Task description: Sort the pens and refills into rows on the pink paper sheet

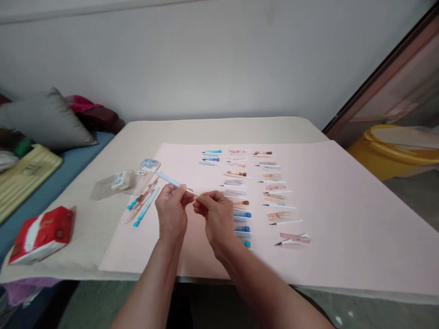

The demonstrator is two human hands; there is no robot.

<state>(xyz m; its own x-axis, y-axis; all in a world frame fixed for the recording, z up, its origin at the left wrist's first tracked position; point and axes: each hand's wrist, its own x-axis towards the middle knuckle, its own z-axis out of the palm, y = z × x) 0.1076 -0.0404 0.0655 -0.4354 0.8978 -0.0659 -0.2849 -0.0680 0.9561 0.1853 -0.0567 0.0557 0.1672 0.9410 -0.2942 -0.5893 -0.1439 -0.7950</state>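
My left hand (172, 212) is closed round a pale blue pen (167, 178), whose long end slants up to the left past my fingers. My right hand (218, 219) pinches the thin tip end of the same pen, close to my left fingertips. What exactly sits between the right fingers is too small to make out. Beside my left hand lies a small bunch of pen parts, including a turquoise barrel (147, 208). To the right, parted pens lie in rows, among them a blue-capped barrel (243, 214) and a white refill (279, 205) with a dark tip.
A pink sheet (343, 219) covers much of the cream table (103, 151). Left of the pens are clear plastic packaging (104, 185) and a white block (121, 179). A red tissue pack (44, 233) lies at the left edge. A yellow bin (387, 153) stands at right.
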